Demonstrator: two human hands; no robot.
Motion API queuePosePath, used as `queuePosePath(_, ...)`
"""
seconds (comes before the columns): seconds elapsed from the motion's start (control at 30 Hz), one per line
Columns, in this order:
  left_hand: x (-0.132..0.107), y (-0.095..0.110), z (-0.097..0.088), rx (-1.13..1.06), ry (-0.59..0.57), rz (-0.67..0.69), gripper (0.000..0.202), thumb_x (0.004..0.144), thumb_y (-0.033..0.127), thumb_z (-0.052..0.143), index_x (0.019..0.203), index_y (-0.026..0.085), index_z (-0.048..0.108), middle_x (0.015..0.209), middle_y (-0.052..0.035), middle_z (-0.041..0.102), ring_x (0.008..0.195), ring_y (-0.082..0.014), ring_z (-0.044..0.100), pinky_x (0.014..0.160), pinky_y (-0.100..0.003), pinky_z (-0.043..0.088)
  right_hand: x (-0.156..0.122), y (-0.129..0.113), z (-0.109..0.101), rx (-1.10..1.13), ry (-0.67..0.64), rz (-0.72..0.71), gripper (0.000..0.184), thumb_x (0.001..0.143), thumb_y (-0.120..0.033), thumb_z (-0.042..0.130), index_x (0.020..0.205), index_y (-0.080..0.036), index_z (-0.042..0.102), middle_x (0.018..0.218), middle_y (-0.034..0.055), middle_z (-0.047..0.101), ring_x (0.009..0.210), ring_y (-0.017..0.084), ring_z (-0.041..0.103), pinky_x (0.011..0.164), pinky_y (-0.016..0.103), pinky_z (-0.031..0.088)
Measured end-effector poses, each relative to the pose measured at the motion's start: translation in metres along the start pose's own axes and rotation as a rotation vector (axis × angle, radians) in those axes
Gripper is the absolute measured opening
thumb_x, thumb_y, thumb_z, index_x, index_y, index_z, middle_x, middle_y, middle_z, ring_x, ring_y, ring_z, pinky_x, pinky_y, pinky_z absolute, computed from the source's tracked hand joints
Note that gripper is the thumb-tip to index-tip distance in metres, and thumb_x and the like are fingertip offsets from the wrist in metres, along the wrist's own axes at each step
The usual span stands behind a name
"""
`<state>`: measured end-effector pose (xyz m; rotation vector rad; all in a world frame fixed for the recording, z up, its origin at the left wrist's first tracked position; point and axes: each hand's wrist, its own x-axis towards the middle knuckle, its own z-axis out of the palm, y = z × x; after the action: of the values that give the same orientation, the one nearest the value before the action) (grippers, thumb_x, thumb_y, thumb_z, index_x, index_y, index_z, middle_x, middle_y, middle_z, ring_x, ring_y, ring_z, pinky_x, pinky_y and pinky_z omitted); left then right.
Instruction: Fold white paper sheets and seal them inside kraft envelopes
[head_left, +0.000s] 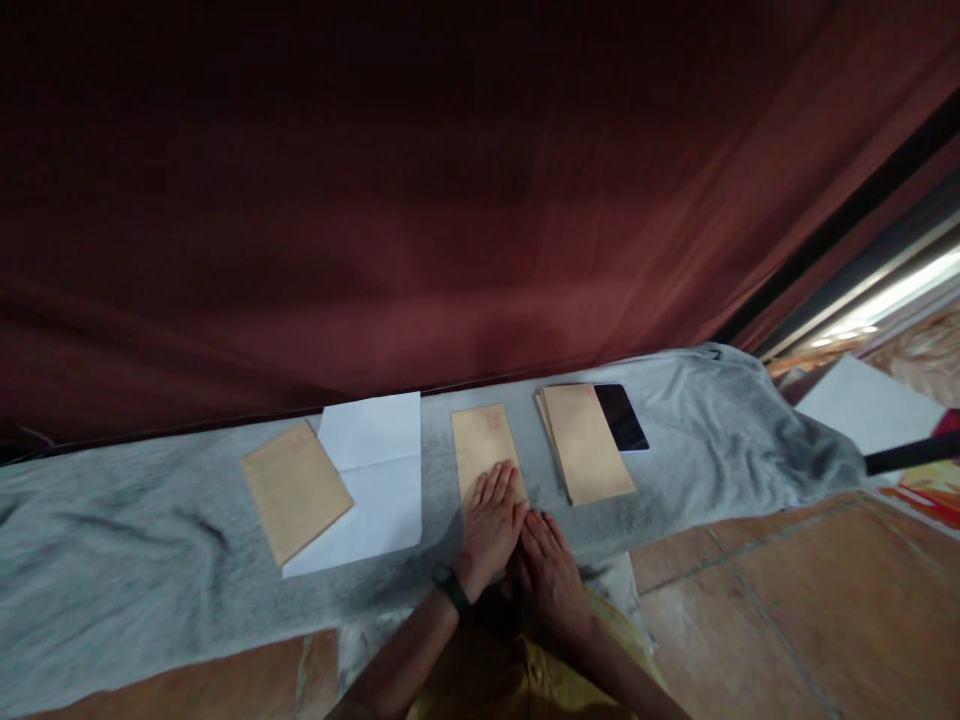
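Observation:
A brown paper envelope lies in front of me on a grey cloth. My left hand, with a dark band on its wrist, rests flat on the envelope's lower part, fingers stretched out. Beside it my right hand lies palm down at the envelope's lower right corner, its fingers extended and close to the left thumb. The near end of the envelope is hidden under the hands. To the right sits a small stack of brown envelopes. On the left another brown envelope overlaps white paper with a fold crease.
A dark phone lies partly beneath the right stack. The grey cloth covers a long narrow surface against a dark red curtain. Tiled floor shows below. At the far right are a white sheet and a dark bar.

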<state>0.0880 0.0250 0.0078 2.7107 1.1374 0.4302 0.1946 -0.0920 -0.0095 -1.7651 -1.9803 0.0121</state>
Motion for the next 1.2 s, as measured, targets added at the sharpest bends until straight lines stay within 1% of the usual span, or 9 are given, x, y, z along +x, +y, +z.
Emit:
queuePosePath(0.17,0.022,-0.011,0.009,0.049,-0.012,-0.064,0.058,0.100,0.028,0.038,0.155,0.013,0.032,0.160,-0.0134,0.037,0.152,-0.0254,0.028,0.124,-0.051,0.023,0.001,0.000,-0.002,-0.023,-0.018,0.004,0.059,0.093,-0.014,0.042,0.152,-0.013,0.040,0.148,0.0140,0.054,0.140,0.024,0.047,0.120,0.049,0.037)
queuePosePath(0.33,0.039,-0.016,0.012,0.050,-0.013,-0.089,0.059,0.100,0.036,0.041,0.155,0.014,0.033,0.160,-0.0134,0.037,0.153,-0.0277,0.024,0.124,-0.056,0.018,-0.001,-0.002,0.000,-0.067,-0.030,0.007,0.063,0.093,-0.014,0.041,0.155,-0.014,0.034,0.155,0.0129,0.046,0.144,0.024,0.042,0.121,0.049,0.035)
queuePosePath(0.5,0.049,-0.018,0.014,0.038,0.010,-0.127,0.061,0.100,0.041,0.043,0.155,0.016,0.033,0.161,-0.0130,0.035,0.153,-0.0290,0.023,0.124,-0.060,0.013,-0.001,-0.005,-0.001,-0.105,-0.050,0.030,0.065,0.092,-0.012,0.041,0.156,-0.012,0.031,0.159,0.0145,0.040,0.148,0.028,0.034,0.119,0.053,0.038)
queuePosePath(0.63,0.053,-0.020,0.015,0.024,0.036,-0.150,0.060,0.101,0.042,0.042,0.155,0.018,0.034,0.162,-0.0119,0.035,0.153,-0.0317,0.022,0.123,-0.064,0.013,0.000,-0.006,-0.002,-0.112,-0.048,0.039,0.064,0.092,-0.012,0.042,0.156,-0.014,0.033,0.160,0.0138,0.038,0.149,0.028,0.033,0.119,0.052,0.037)
queuePosePath(0.83,0.050,-0.026,0.012,0.039,0.068,-0.175,0.060,0.100,0.042,0.044,0.154,0.018,0.037,0.163,-0.0106,0.033,0.153,-0.0316,0.021,0.124,-0.061,0.014,0.000,-0.008,-0.003,-0.107,-0.050,0.045,0.061,0.097,-0.017,0.042,0.157,-0.015,0.030,0.160,0.0152,0.036,0.149,0.029,0.034,0.118,0.053,0.038)
queuePosePath(0.97,0.042,-0.040,0.008,0.056,0.083,-0.184,0.061,0.100,0.040,0.043,0.154,0.014,0.036,0.162,-0.0135,0.033,0.153,-0.0285,0.024,0.124,-0.053,0.021,0.002,-0.013,-0.008,-0.089,-0.064,0.050,0.062,0.099,-0.029,0.050,0.157,-0.019,0.031,0.163,0.0159,0.029,0.149,0.034,0.031,0.115,0.058,0.039)
queuePosePath(1.03,0.036,-0.047,0.006,0.066,0.092,-0.199,0.062,0.101,0.041,0.041,0.154,0.012,0.035,0.161,-0.0148,0.034,0.152,-0.0277,0.025,0.123,-0.052,0.023,0.003,-0.015,-0.011,-0.081,-0.067,0.056,0.061,0.098,-0.028,0.052,0.156,-0.022,0.033,0.165,0.0149,0.026,0.150,0.035,0.030,0.115,0.059,0.039)
queuePosePath(1.13,0.023,-0.053,0.002,0.081,0.093,-0.234,0.061,0.102,0.041,0.038,0.153,0.008,0.036,0.159,-0.0180,0.036,0.152,-0.0289,0.026,0.123,-0.053,0.025,0.003,-0.017,-0.011,-0.082,-0.055,0.057,0.059,0.099,-0.026,0.051,0.155,-0.023,0.035,0.165,0.0140,0.025,0.150,0.034,0.028,0.115,0.058,0.039)
queuePosePath(1.2,0.012,-0.050,-0.001,0.075,0.099,-0.254,0.059,0.103,0.039,0.036,0.152,0.007,0.037,0.158,-0.0201,0.038,0.151,-0.0305,0.027,0.121,-0.055,0.027,0.002,-0.017,-0.010,-0.091,-0.038,0.051,0.057,0.099,-0.028,0.050,0.155,-0.023,0.036,0.165,0.0142,0.025,0.150,0.034,0.028,0.114,0.058,0.039)
